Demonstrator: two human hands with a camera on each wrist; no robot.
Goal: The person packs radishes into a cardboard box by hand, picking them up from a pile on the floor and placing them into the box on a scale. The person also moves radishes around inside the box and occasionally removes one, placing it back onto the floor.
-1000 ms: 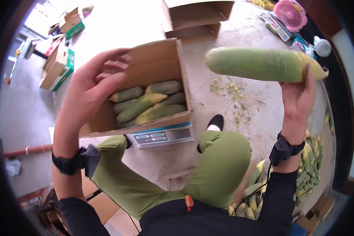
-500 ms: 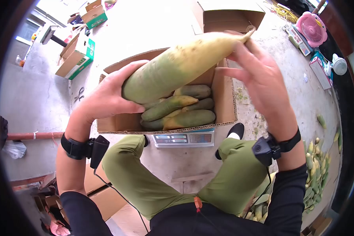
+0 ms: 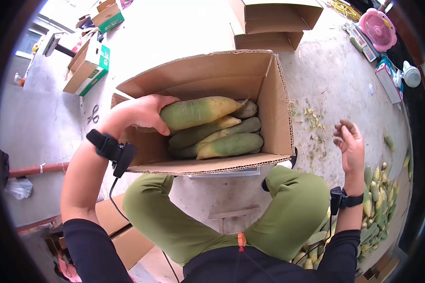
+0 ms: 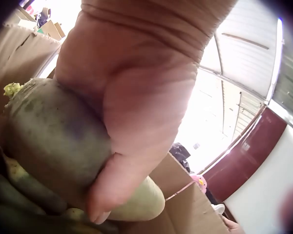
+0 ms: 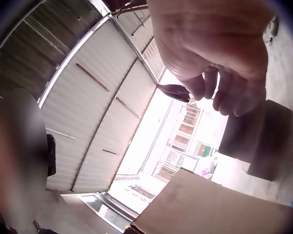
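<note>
Inside the open cardboard box [image 3: 212, 75], my left hand [image 3: 144, 113] grips the thick end of a large green radish [image 3: 203, 112]. Its yellowish root tip points right, above several other green radishes [image 3: 231, 145] in the box. In the left wrist view the thumb [image 4: 117, 185] of that hand lies across the radish [image 4: 53, 131]. My right hand [image 3: 352, 148] is out to the right of the box, fingers loosely bent and holding nothing. The right wrist view also shows the right hand [image 5: 215, 53] with an empty palm.
A heap of radishes [image 3: 380, 198] lies on the floor at right. Empty cardboard boxes [image 3: 276, 19] stand beyond the box, green-and-brown cartons [image 3: 92, 70] at left. Scissors [image 3: 94, 114] lie on the floor. A pink fan [image 3: 378, 29] and a scale [image 3: 363, 42] are at far right.
The right hand brought the radish from the right to the left hand, then let go and moved back right. The left hand lowered the radish into the box.
</note>
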